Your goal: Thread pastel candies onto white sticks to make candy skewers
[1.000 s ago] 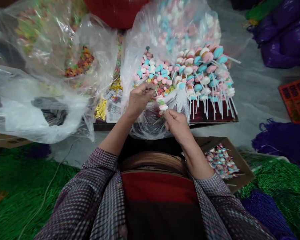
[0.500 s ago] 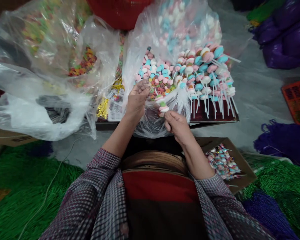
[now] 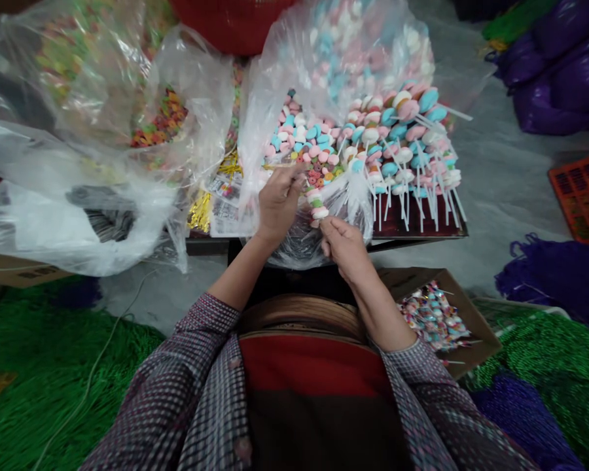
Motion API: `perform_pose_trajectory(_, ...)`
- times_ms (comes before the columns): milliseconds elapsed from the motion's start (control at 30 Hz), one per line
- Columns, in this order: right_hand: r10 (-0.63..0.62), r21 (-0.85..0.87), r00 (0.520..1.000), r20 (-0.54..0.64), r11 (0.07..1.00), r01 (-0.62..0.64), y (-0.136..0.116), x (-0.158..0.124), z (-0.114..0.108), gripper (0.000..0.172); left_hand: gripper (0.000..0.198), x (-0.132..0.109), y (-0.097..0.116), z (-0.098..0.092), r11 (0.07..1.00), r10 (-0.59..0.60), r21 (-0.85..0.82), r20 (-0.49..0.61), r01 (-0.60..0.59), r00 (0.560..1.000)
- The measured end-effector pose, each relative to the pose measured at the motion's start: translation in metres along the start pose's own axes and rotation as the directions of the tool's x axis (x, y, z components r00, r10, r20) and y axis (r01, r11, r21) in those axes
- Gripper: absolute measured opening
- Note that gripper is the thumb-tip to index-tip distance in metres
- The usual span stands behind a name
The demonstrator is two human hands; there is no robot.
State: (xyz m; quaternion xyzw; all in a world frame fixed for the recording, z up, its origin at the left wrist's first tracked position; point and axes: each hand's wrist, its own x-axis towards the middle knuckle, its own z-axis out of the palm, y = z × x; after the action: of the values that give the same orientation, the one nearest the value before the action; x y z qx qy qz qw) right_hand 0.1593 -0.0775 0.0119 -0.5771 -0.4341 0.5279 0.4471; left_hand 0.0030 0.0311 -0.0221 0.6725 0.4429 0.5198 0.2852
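Observation:
A candy skewer (image 3: 317, 204), with pink, green and white pieces threaded on a stick, stands tilted over the clear plastic bag (image 3: 294, 248). My right hand (image 3: 344, 245) is closed around its lower end, just below the bottom candy. At the upper end of the skewer are the bent, pinched fingertips of my left hand (image 3: 279, 199); whatever is between them is hidden. Just beyond both hands lie gummy rings (image 3: 319, 176) in red, green and yellow. Behind these is a heap of pink, white and blue marshmallows (image 3: 307, 134).
Finished candy skewers (image 3: 402, 150) are piled at the table's right, sticks overhanging its edge. Gold twist ties (image 3: 199, 212) and a bag of gummy rings (image 3: 160, 121) are at left. A cardboard box (image 3: 485, 340) of wrapped skewers stands low right. Green strands (image 3: 59, 366) cover the floor at left.
My left hand has come right and slightly down from the gummy rings to the top of the skewer. My right hand keeps its grip, almost in the same place.

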Motion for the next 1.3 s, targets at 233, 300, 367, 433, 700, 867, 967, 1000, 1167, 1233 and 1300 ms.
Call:
perform_pose_trajectory(233, 0.002, 0.002, 1.000, 0.030, 1.000, -0.002, 0.005, -0.001, 0.002, 0.057, 0.035, 0.006, -0.003, 0.002, 0.991, -0.114, -0.075, -0.065, 0.109, 0.991)
perform_pose_trajectory(300, 0.002, 0.000, 0.999, 0.037, 1.000, -0.002, 0.006, -0.001, 0.002, 0.058, 0.030, 0.004, 0.002, 0.002, 0.997, -0.069, -0.043, -0.064, 0.066, 0.996)
perform_pose_trajectory(367, -0.003, -0.009, 0.999, 0.044, 1.000, 0.003, 0.006, 0.000, 0.002, 0.059, 0.028, 0.002, 0.005, 0.003, 0.997, -0.066, -0.053, -0.058, 0.063, 0.996)
perform_pose_trajectory(433, -0.005, -0.017, 0.999, 0.047, 1.000, 0.006, 0.006, 0.000, 0.002, 0.059, 0.029, 0.000, 0.005, 0.005, 0.985, -0.120, -0.133, -0.050, 0.112, 0.992)
perform_pose_trajectory(700, -0.045, 0.012, 0.998, 0.034, 0.999, 0.045, 0.010, 0.001, -0.001, 0.064, 0.036, 0.006, 0.012, 0.009, 0.708, -0.386, -0.611, 0.084, 0.354, 0.919)
perform_pose_trajectory(867, -0.051, 0.044, 0.999, 0.009, 0.998, 0.050, 0.006, 0.002, -0.001, 0.063, 0.029, -0.005, 0.039, 0.015, 0.598, -0.460, -0.592, 0.299, 0.540, 0.836)
perform_pose_trajectory(967, -0.019, 0.120, 1.000, -0.022, 0.993, 0.021, 0.003, 0.006, 0.005, 0.064, 0.034, -0.014, 0.047, 0.021, 0.560, -0.462, -0.578, 0.376, 0.593, 0.803)
perform_pose_trajectory(1000, -0.009, 0.144, 1.000, -0.026, 0.989, 0.013, 0.002, 0.008, 0.006, 0.065, 0.036, -0.015, 0.048, 0.021, 0.562, -0.456, -0.566, 0.395, 0.603, 0.797)
perform_pose_trajectory(1167, -0.034, 0.204, 0.998, -0.060, 0.978, 0.046, -0.002, 0.021, 0.000, 0.064, 0.027, 0.021, 0.032, 0.012, 0.814, -0.398, -0.335, 0.275, 0.475, 0.876)
perform_pose_trajectory(1233, -0.040, 0.218, 0.992, -0.120, 0.974, 0.066, -0.001, 0.025, -0.007, 0.063, 0.022, 0.049, 0.016, 0.002, 0.941, -0.338, 0.023, 0.132, 0.338, 0.932)
perform_pose_trajectory(1300, -0.025, 0.247, 0.986, -0.163, 0.967, 0.066, 0.002, 0.028, -0.012, 0.061, 0.023, 0.075, -0.002, -0.008, 0.889, -0.267, 0.408, 0.088, 0.210, 0.960)
